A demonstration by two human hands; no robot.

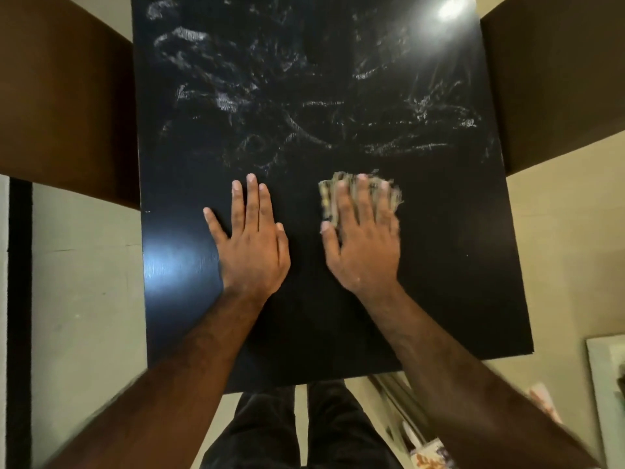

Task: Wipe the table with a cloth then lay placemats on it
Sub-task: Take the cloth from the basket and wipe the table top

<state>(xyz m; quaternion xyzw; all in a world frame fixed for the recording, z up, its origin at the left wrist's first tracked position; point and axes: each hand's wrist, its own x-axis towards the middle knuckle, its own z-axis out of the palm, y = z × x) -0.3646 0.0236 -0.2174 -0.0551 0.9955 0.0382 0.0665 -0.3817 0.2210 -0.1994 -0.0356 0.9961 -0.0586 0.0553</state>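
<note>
Table (456,265), black and glossy, has a near half that looks clean. Just off its near edge, at 5 o'clock on the floor, lie some blurred flat things (429,455); I cannot tell whether they are the placemats.

Just left of the view's centre, at 9 o'clock, the left hand (253,245) rests palm down on the table, fingers straight and spread, holding nothing. At 3 o'clock of it the right hand (363,245) lies flat too, fingers straight and apart, pressing the cloth (328,198) onto the table. The cloth is a small bunched pad showing at 12 o'clock under the fingertips, and both are blurred.

Beyond, from 10 to 2 o'clock, white smears (236,99) cover the far half.

Risks, as I judge them:
- Nothing pinches the cloth, so a fast stroke could slide the fingers off it.
- A pad this small may only push the residue about and leave new streaks.
- The braced left palm may print the wiped gloss.
- Reaching the far end means leaning hard on that palm.
- Mats laid before the smears are gone would sit on residue.
</note>
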